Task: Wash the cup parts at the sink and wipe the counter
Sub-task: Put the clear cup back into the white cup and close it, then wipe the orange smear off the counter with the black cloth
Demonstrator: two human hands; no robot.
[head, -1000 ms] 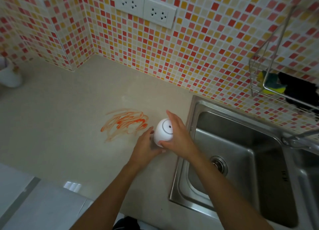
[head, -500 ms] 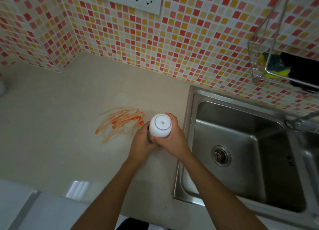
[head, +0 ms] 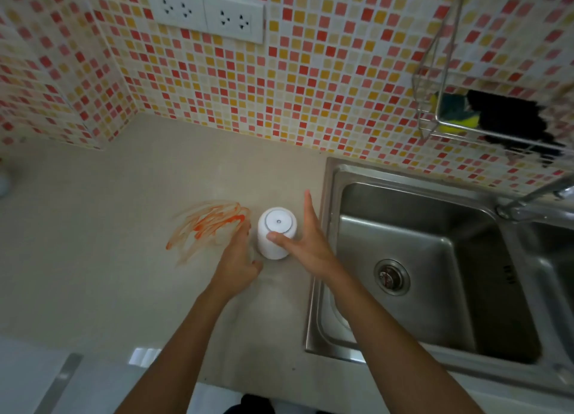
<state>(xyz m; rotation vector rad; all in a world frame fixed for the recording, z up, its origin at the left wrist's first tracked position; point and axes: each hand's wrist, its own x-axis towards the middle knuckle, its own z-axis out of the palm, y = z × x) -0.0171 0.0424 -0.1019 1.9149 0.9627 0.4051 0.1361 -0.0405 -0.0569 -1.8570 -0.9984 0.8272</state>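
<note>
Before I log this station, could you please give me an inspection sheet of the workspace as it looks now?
Surface: beige counter with an orange smear left of the cup.
Job's things: white cup upside down beside the sink; sponge in the wall rack.
Clutter: nothing seen.
Grips: left hand open beside the cup; right hand open, thumb touching the cup.
Cables: nothing seen.
Surroundings: mosaic tiles, sockets, tap.
</note>
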